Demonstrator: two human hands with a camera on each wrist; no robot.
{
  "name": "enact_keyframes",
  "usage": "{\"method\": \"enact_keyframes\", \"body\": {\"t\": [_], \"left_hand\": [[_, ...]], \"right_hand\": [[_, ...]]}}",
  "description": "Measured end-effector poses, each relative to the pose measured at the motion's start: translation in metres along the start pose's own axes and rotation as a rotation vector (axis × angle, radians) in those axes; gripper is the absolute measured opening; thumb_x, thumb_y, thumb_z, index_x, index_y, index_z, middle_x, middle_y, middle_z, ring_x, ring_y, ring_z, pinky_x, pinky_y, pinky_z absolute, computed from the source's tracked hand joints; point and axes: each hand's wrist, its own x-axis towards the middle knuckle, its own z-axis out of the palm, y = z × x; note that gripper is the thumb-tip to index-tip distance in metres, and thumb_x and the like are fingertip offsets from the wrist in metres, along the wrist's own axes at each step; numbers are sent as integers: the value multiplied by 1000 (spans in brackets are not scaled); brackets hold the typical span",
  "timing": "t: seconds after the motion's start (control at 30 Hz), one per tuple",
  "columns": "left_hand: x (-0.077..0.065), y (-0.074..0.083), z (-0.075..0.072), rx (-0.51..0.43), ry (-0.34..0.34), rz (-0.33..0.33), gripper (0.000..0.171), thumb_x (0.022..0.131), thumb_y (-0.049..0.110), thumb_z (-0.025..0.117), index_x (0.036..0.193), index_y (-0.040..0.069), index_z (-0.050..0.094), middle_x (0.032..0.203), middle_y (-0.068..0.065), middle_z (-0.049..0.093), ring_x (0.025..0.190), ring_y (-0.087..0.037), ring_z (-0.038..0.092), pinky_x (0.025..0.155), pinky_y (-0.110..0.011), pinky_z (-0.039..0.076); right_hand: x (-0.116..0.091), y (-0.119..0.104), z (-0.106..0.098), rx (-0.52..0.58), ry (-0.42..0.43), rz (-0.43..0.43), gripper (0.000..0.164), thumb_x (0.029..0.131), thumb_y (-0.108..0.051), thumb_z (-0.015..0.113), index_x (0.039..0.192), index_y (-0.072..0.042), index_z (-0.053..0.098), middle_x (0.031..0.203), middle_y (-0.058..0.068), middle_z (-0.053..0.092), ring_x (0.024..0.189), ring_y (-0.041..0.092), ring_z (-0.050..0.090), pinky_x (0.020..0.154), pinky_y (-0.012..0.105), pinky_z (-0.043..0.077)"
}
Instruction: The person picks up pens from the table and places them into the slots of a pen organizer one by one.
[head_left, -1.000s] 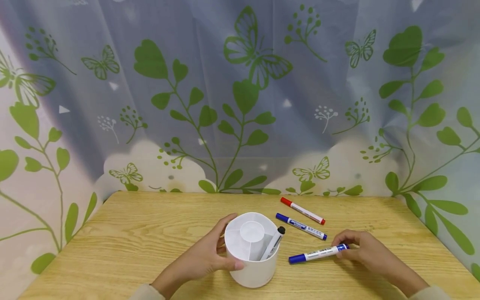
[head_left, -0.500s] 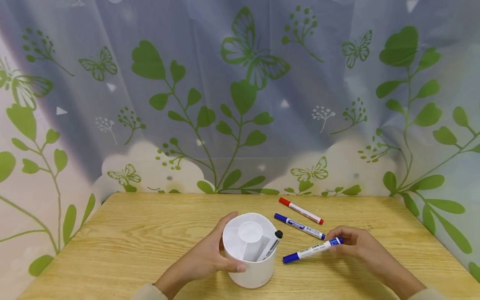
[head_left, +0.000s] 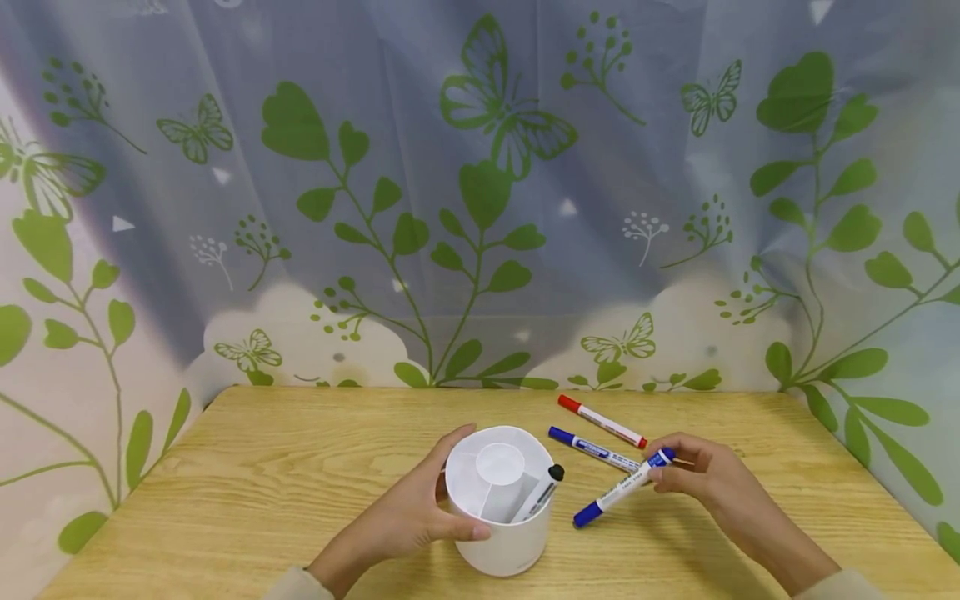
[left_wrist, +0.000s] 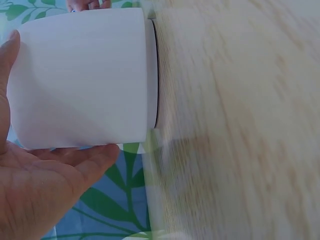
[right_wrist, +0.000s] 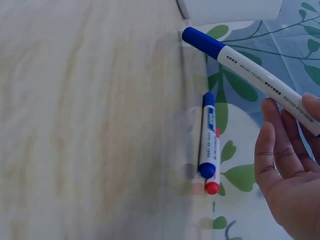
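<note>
My left hand grips a white round pen organizer, thumb on the near side and fingers round the far side. Compartments divide the organizer about a central round well, and a black-capped marker leans in its right front compartment. To the right, my right hand pinches a blue whiteboard marker near one end. That marker slants, its other blue end pointing down and left toward the organizer. In the right wrist view, the held marker is off the tabletop, between thumb and fingers.
Behind the held marker, another blue marker lies on the wooden table, its right end partly covered. A red marker lies farther back. A leaf-and-butterfly patterned curtain hangs along the table's far edge.
My right hand has lifted the blue marker and moved slightly up and left. The marker now tilts more steeply, its held end raised. My left hand keeps its grip on the organizer.
</note>
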Motion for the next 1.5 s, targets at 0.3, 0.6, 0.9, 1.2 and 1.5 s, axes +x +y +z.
{"method": "enact_keyframes", "body": {"t": [0.3, 0.6, 0.9, 1.2, 1.5], "left_hand": [[-1, -1, -5, -9, -7, 12, 111, 82, 20, 91, 167, 10, 19, 158, -18, 45, 143, -37, 52, 118, -53, 43], [-4, 1, -10, 4, -14, 9, 108, 83, 20, 91, 166, 10, 22, 164, -19, 38, 145, -40, 49, 119, -55, 43], [-7, 1, -16, -43, -34, 14, 103, 85, 19, 90, 165, 9, 26, 165, -21, 36, 148, -45, 45, 115, -50, 48], [-9, 2, -21, -57, -41, 16, 94, 88, 20, 87, 163, 8, 31, 165, -22, 36, 148, -48, 43, 113, -51, 50], [-9, 3, -23, -61, -70, 21, 92, 89, 20, 86, 162, 9, 32, 165, -21, 35, 150, -49, 39, 115, -51, 48]], "right_hand": [[5, -15, 4, 21, 32, -79, 20, 100, -9, 70, 119, -6, 70, 102, -5, 73, 92, 13, 73, 86, 35, 64], [7, -22, 4, 29, 80, -106, 26, 102, -7, 67, 127, -2, 62, 102, -6, 72, 90, 11, 70, 81, 30, 63], [4, -32, 5, 47, 104, -120, 22, 101, -11, 69, 123, -10, 65, 100, -7, 73, 89, 12, 70, 81, 30, 63], [7, -33, 5, 164, 89, -195, 24, 103, -4, 64, 123, -18, 67, 102, -6, 73, 89, 10, 72, 81, 27, 63], [6, -46, 11, 216, 77, -233, 27, 104, -5, 62, 129, -16, 62, 103, -2, 73, 89, 15, 74, 84, 32, 64]]}}
